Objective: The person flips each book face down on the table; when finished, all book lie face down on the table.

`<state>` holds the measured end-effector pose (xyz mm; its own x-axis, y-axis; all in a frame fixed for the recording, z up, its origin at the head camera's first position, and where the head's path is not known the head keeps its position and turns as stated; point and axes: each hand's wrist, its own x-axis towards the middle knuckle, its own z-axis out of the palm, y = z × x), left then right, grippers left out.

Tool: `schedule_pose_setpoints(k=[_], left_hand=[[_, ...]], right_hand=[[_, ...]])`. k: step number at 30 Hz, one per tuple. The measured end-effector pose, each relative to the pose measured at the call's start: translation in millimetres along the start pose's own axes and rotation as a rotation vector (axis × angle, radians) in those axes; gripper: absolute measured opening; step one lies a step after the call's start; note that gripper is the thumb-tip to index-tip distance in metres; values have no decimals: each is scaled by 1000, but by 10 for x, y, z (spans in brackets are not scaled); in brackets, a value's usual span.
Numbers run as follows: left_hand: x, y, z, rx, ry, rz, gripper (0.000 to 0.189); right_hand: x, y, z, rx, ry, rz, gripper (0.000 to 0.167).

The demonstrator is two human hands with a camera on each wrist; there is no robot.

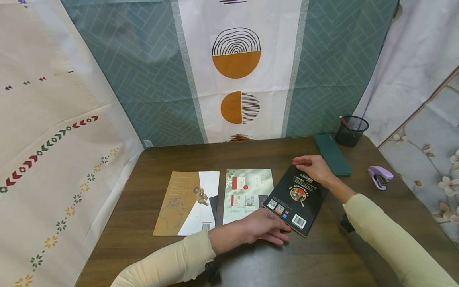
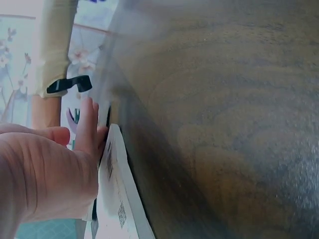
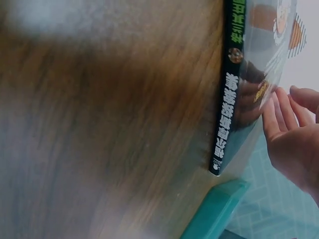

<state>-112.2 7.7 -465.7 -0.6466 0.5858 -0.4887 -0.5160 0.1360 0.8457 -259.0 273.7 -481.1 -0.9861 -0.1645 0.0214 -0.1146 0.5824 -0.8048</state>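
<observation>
A black book point(image 1: 311, 209) with barcodes and a round food picture lies tilted on the table, one corner overlapping the light green book point(image 1: 233, 205). My left hand point(image 1: 265, 226) reaches over the green book's lower edge, its fingers extended at the black book's near left corner. At the far edge of the black book is my right hand point(image 1: 315, 169), fingers loosely straight and fingertips right at the cover. In the right wrist view the black book's spine point(image 3: 228, 99) shows white and green lettering beside that hand point(image 3: 294, 137).
A brown and white book point(image 1: 186, 207) lies at the left. Toward the back right are a dark green case point(image 1: 332, 155), a black mesh pen holder point(image 1: 349, 133) and a purple stapler point(image 1: 380, 176). Fabric hangings point(image 1: 150, 79) stand behind and beside the wooden table.
</observation>
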Motion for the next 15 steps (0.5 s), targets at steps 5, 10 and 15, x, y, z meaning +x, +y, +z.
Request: schedule_pose_setpoints(k=[5, 10, 15], left_hand=[[-27, 31, -63, 29, -67, -15, 27], [-45, 118, -136, 100, -141, 28, 29], [-38, 224, -251, 271, -124, 163, 28]], right_hand=[[-51, -28, -52, 15, -48, -17, 40], [-145, -28, -135, 20, -89, -43, 49], [-272, -50, -237, 24, -124, -66, 55]])
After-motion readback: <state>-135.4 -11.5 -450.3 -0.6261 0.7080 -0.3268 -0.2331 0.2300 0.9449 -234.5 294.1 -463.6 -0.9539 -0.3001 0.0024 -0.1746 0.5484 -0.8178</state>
